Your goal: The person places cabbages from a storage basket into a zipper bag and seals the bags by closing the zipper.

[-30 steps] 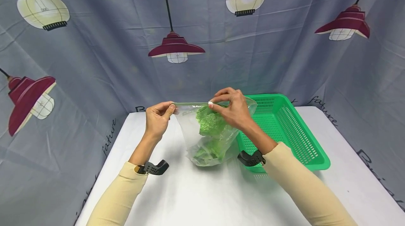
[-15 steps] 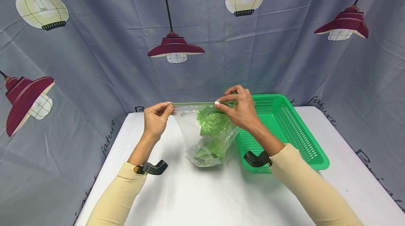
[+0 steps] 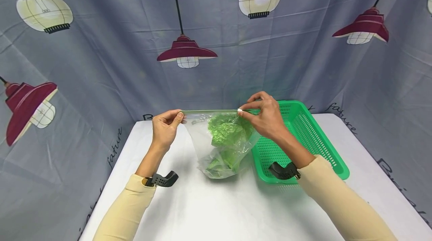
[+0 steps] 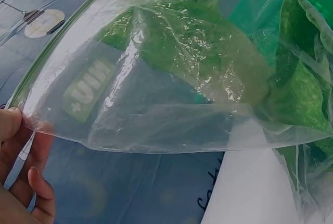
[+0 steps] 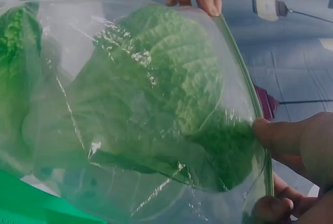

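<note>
A clear zip bag (image 3: 199,136) hangs upright over the white table, its green zip strip (image 3: 212,111) stretched level along the top. Green lettuce leaves (image 3: 227,133) show through the plastic. My left hand (image 3: 164,130) pinches the bag's upper left corner between thumb and fingers. On the strip's right part, my right hand (image 3: 268,119) pinches the small white slider (image 3: 239,110). In the right wrist view, the thumb and fingers of my right hand (image 5: 307,151) lie along the zip edge. A printed green label (image 4: 88,91) appears on the bag in the left wrist view.
A green perforated plastic basket (image 3: 325,136) stands on the right of the white table (image 3: 216,211), partly behind my right hand and forearm. Grey-blue curtain (image 3: 216,80) with printed lamps rises behind and at both sides of the table.
My right hand has slid rightward along the zip strip with the white slider, toward the bag's right end. The left hand keeps its grip on the left corner, almost unmoved.
</note>
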Demonstrator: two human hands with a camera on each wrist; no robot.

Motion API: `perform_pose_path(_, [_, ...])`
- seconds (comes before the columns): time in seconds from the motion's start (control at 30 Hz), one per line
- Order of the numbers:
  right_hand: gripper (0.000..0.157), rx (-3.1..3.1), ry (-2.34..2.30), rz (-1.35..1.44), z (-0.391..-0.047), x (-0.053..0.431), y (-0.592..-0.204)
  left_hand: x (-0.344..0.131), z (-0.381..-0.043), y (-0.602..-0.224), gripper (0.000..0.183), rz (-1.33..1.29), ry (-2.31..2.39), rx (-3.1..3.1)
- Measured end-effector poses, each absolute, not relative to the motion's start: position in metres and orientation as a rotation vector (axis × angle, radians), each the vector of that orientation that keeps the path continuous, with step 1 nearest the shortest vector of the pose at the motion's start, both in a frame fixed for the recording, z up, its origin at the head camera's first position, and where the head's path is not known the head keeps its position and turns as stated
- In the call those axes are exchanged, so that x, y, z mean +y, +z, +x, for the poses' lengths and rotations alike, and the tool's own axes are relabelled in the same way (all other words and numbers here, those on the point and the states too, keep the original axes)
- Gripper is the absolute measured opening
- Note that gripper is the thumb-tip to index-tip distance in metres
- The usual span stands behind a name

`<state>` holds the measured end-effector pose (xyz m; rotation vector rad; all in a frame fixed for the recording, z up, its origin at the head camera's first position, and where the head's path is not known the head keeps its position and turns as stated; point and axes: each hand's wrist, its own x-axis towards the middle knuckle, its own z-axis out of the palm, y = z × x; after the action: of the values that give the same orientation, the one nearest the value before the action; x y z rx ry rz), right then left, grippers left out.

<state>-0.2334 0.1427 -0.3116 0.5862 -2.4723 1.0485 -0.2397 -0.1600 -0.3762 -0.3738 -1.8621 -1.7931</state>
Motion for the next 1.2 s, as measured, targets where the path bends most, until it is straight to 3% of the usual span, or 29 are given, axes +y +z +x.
perform_pose_path(0.63, [0.019,-2.477,1.034,0.480,-0.237,0.194,-0.313,-0.173,-0.224,-0.365,0.016,-0.322,-1.778,-1.908])
perform_pose_path(1.0, [0.011,-2.382,1.221,0.587,-0.198,0.206,-0.284,-0.175,-0.195,-0.329,0.010,-0.359,-1.949,-1.674])
perform_pose_path(1.2, [0.023,-2.556,1.366,0.502,-0.234,0.200,-0.291,-0.172,-0.218,-0.331,0.014,-0.084,-1.945,-1.846])
